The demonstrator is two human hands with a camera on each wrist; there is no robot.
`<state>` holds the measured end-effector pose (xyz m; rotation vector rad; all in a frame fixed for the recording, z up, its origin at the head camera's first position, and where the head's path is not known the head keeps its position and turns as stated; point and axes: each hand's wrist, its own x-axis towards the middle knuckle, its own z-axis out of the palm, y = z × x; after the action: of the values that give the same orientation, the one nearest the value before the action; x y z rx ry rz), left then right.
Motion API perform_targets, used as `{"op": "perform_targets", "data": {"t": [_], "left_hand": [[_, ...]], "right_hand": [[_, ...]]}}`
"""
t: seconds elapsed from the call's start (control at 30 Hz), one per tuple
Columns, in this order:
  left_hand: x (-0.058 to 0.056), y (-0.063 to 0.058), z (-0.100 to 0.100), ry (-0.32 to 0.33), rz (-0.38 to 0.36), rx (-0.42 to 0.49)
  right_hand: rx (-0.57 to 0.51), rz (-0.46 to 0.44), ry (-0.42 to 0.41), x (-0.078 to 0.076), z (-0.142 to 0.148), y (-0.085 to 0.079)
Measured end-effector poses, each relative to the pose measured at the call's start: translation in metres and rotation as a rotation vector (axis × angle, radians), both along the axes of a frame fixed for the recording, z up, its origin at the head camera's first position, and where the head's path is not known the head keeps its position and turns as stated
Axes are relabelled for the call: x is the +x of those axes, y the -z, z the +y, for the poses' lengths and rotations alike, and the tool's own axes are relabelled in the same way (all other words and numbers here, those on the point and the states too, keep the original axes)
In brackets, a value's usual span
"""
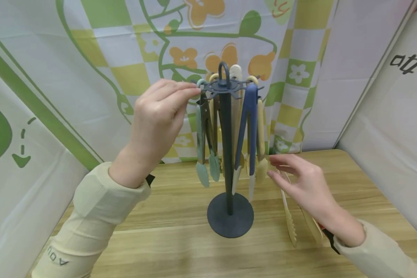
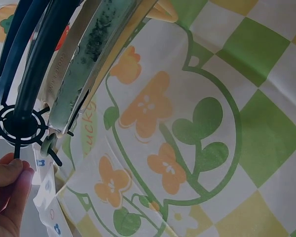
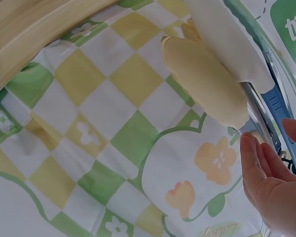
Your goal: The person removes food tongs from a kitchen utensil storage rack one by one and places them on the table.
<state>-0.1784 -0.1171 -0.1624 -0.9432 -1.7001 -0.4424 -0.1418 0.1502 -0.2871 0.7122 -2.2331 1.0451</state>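
A dark utensil stand [image 1: 226,154] holds several hanging tongs on its spoked top. My left hand [image 1: 161,116] pinches the tip of one spoke between thumb and fingers; the left wrist view shows this grip on the stand [image 2: 27,98] too. Close to that hand hang mint-green tongs [image 1: 202,175]. Blue tongs with pale tips [image 1: 251,119] hang at the front right, beside yellow tongs [image 1: 261,131]. My right hand [image 1: 307,181] hovers by the lower end of the yellow tongs, thumb and fingers apart. In the right wrist view, a gap shows between thumb and fingers near the yellow tip [image 3: 207,81].
Pale yellow tongs [image 1: 289,222] lie on the wooden table [image 1: 160,239] below my right hand, partly hidden by it. The stand's round base [image 1: 230,226] rests on the tabletop. A patterned cloth [image 1: 125,81] hangs behind, with white side walls left and right.
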Motion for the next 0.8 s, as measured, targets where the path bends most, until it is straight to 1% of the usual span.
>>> {"op": "perform_targets", "data": {"t": [0.13, 0.33, 0.43, 0.57, 0.7, 0.8], "left_hand": [[0.000, 0.000, 0.000, -0.003, -0.001, 0.001], [-0.001, 0.000, 0.000, -0.006, -0.002, 0.000], [-0.001, 0.000, 0.000, 0.001, -0.006, 0.014], [-0.001, 0.001, 0.001, 0.004, -0.009, 0.023], [-0.001, 0.001, 0.000, -0.002, 0.001, 0.010], [-0.001, 0.001, 0.001, 0.006, -0.006, 0.018]], "right_hand": [[-0.005, -0.009, -0.022, 0.001, -0.004, -0.001], [0.005, 0.021, -0.059, -0.001, -0.010, 0.000], [0.009, 0.026, -0.075, -0.001, -0.013, 0.000], [0.010, 0.003, -0.097, -0.002, -0.017, 0.001], [-0.001, -0.031, -0.118, -0.004, -0.020, 0.002], [-0.006, -0.063, -0.120, -0.005, -0.022, 0.003]]}}
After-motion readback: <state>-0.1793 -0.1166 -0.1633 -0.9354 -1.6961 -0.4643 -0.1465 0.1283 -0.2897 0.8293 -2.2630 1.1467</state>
